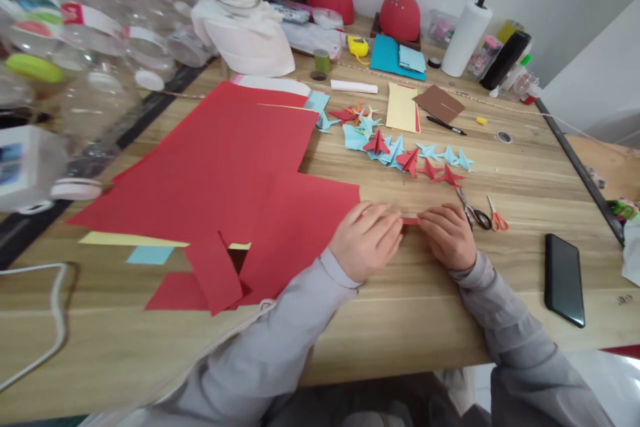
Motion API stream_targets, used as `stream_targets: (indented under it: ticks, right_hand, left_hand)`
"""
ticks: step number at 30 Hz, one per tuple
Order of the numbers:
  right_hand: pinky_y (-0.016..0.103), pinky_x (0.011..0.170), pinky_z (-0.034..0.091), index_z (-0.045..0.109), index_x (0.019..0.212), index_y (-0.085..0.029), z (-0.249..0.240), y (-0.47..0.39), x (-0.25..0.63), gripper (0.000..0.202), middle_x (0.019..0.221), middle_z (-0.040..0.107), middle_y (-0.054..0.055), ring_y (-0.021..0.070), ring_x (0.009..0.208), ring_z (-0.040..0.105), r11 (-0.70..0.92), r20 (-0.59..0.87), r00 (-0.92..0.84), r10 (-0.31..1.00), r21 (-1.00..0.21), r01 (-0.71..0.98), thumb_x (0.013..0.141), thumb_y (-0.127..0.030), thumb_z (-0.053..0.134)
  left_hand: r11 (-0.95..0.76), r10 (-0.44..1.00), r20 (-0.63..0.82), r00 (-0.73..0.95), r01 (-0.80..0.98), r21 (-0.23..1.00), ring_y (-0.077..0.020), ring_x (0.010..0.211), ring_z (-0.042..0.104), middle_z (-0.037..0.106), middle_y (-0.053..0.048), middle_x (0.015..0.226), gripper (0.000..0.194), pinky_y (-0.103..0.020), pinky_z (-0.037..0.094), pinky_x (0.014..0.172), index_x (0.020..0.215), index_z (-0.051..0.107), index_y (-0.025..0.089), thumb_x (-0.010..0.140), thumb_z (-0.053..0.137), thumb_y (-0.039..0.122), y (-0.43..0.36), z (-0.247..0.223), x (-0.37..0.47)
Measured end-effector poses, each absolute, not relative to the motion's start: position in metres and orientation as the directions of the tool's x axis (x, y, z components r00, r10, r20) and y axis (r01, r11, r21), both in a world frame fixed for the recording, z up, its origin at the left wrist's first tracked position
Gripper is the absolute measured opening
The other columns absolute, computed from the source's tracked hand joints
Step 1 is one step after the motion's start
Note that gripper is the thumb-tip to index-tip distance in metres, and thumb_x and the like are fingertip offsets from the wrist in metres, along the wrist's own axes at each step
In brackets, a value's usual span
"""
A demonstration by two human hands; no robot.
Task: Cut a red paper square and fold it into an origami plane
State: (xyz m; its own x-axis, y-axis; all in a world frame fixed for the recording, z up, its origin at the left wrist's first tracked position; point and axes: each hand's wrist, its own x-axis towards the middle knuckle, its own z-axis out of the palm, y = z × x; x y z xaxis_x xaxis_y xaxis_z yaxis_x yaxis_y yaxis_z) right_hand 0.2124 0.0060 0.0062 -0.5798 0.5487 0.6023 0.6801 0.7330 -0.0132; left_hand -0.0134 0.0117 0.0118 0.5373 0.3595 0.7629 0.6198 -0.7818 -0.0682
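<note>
Between my two hands lies a narrow strip of red paper (pixel 411 221), mostly covered by my fingers. My left hand (pixel 369 240) is closed on its left end, beside the large red paper sheets (pixel 235 167). On the strip's right end my right hand (pixel 449 235) is closed too, with its fingertips pressed down near the table. Behind the hands stand several folded paper cranes, some red (pixel 409 161) and some light blue (pixel 394 148). Dark-handled scissors (pixel 477 215) and small orange-handled scissors (pixel 497 219) lie just beyond my right hand.
A black phone (pixel 564 280) lies at the right. Brown paper (pixel 440 105), yellow paper (pixel 401 107) and a black pen (pixel 447 125) lie at the back. Plastic bottles (pixel 95 33) crowd the left side. A white cable (pixel 57 313) curves at the left front.
</note>
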Motion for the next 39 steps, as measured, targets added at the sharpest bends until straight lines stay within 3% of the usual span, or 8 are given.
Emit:
stream_targets:
  ticks: [4,14,17,21,26,30,34,39]
  right_hand:
    - [0.038,0.091,0.042,0.063,0.101,-0.020,0.005,-0.004,0.199,0.025,0.098,0.074,0.005,0.0185,0.093,0.065,0.777,0.587,-0.628,0.511,-0.001,0.630,0.082,-0.008,0.052]
    - [0.040,0.091,0.042,0.063,0.097,-0.019,0.007,-0.004,0.203,0.022,0.094,0.074,0.005,0.0190,0.091,0.063,0.806,0.563,-0.675,0.477,0.026,0.591,0.082,-0.008,0.053]
    - [0.039,0.090,0.042,0.064,0.092,-0.020,0.008,-0.002,0.212,0.018,0.092,0.074,0.005,0.0187,0.090,0.063,0.789,0.582,-0.653,0.486,0.031,0.614,0.083,-0.010,0.052]
    - [0.037,0.084,0.043,0.064,0.087,-0.021,0.008,0.003,0.223,0.013,0.089,0.074,0.005,0.0183,0.087,0.064,0.686,0.672,-0.472,0.571,-0.074,0.724,0.084,-0.012,0.054]
    - [0.035,0.085,0.044,0.061,0.085,-0.020,0.011,-0.003,0.205,0.012,0.086,0.074,0.004,0.0168,0.081,0.065,0.728,0.641,-0.528,0.557,-0.071,0.682,0.085,-0.012,0.052]
    - [0.034,0.086,0.044,0.059,0.083,-0.019,0.011,-0.011,0.189,0.012,0.076,0.072,0.002,0.0145,0.072,0.063,0.748,0.636,-0.543,0.548,-0.084,0.658,0.085,-0.011,0.051]
    - [0.036,0.092,0.040,0.060,0.085,-0.021,0.011,-0.012,0.189,0.013,0.084,0.074,0.002,0.0153,0.080,0.064,0.768,0.583,-0.632,0.510,0.022,0.640,0.086,-0.012,0.051]
    - [0.037,0.090,0.041,0.060,0.088,-0.020,0.011,-0.005,0.198,0.013,0.084,0.073,0.003,0.0165,0.081,0.063,0.778,0.597,-0.647,0.475,0.059,0.626,0.084,-0.011,0.051]
  left_hand:
    - [-0.785,0.351,0.715,0.605,0.606,-0.127,-0.0229,0.092,0.064,0.072,-0.012,0.091,0.018,-0.040,0.049,0.086,0.090,0.067,0.007,0.086,0.050,0.011,0.000,0.010,0.003]
    - [-0.798,0.350,0.673,0.652,0.583,-0.149,-0.0189,0.075,0.058,0.064,-0.007,0.066,0.024,-0.042,0.047,0.089,0.073,0.064,0.012,0.088,0.045,0.011,0.005,0.004,0.015]
    - [-0.819,0.341,0.684,0.645,0.561,-0.121,-0.0197,0.082,0.060,0.068,-0.007,0.075,0.022,-0.043,0.046,0.090,0.077,0.065,0.013,0.087,0.045,0.011,0.012,0.004,0.002]
    - [-0.789,0.429,0.728,0.535,0.614,0.014,-0.0216,0.089,0.061,0.072,-0.007,0.085,0.020,-0.047,0.044,0.089,0.087,0.067,0.017,0.085,0.047,0.012,0.022,0.009,-0.018]
    - [-0.783,0.380,0.751,0.540,0.620,-0.049,-0.0230,0.096,0.060,0.071,-0.009,0.102,0.018,-0.042,0.044,0.086,0.099,0.064,0.015,0.086,0.053,0.023,0.014,0.010,-0.004]
    - [-0.818,0.344,0.735,0.584,0.571,-0.072,-0.0142,0.068,0.056,0.064,-0.001,0.062,0.020,-0.032,0.045,0.083,0.077,0.063,0.016,0.089,0.048,0.016,0.009,0.003,0.009]
    - [-0.851,0.353,0.663,0.661,0.521,-0.065,-0.0136,0.065,0.054,0.062,-0.002,0.060,0.027,-0.031,0.044,0.076,0.071,0.061,0.016,0.091,0.042,0.016,0.013,0.000,0.004]
    - [-0.862,0.354,0.649,0.673,0.504,-0.052,-0.0145,0.067,0.056,0.065,-0.003,0.064,0.024,-0.032,0.043,0.079,0.078,0.065,0.016,0.088,0.043,0.016,0.018,0.002,-0.005]
